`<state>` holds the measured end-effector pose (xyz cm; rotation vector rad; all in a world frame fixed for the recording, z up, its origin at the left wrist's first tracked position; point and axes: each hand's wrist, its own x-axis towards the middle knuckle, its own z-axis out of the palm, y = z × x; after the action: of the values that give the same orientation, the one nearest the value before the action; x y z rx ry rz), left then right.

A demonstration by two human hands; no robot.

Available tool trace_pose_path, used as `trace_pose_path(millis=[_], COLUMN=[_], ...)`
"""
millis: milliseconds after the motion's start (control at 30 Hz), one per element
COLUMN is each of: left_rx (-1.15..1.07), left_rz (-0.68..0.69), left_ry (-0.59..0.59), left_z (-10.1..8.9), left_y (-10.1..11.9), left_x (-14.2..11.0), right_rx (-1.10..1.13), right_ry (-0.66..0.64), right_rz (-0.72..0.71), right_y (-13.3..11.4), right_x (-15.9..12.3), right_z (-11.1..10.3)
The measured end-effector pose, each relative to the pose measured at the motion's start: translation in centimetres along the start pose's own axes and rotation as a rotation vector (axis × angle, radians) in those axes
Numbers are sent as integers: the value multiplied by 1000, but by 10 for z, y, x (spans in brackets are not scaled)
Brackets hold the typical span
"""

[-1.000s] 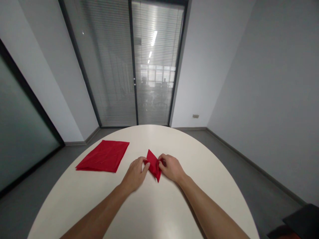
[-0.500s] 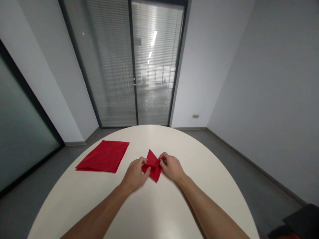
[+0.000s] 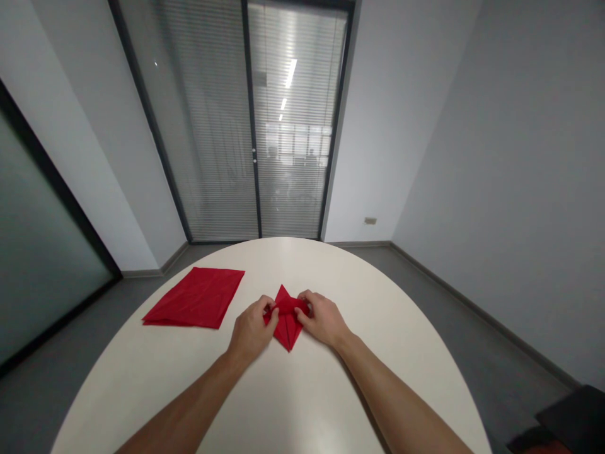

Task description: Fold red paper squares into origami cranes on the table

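Between my two hands is a piece of folded red paper (image 3: 287,325), with one point facing away from me and a narrower point toward me. A crease or slit runs down the middle of its near half. My left hand (image 3: 254,325) pinches its left corner between thumb and fingers. On the other side, my right hand (image 3: 321,317) grips the right corner the same way, thumb on top. The fingertips hide both side corners. Left of my left hand, a larger stack of flat red sheets (image 3: 196,297) lies on the table.
A round white table (image 3: 293,403) fills the lower view. Beyond its far edge stands a glass partition with blinds (image 3: 293,189). Grey walls rise on both sides. A dark object (image 3: 574,419), perhaps a chair, shows at the lower right.
The folded paper has turned and spread from a narrow tilted shape into a symmetrical one with a horizontal fold. My left hand has shifted slightly left; my right thumb has moved onto the paper's front.
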<state>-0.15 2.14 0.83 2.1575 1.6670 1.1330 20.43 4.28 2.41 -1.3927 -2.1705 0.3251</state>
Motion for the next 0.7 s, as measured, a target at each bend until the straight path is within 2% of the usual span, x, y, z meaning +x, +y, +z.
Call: trace_pose_path(millis=[267, 700], left_rx=[1, -5], left_rz=[-44, -33], left_ry=[47, 79], left_z=[2, 1], left_y=[-2, 1], left_x=[0, 1], right_rx=[25, 61], right_ry=[38, 43], right_rz=[1, -52], right_y=[1, -3], right_x=[1, -1], right_z=[0, 1])
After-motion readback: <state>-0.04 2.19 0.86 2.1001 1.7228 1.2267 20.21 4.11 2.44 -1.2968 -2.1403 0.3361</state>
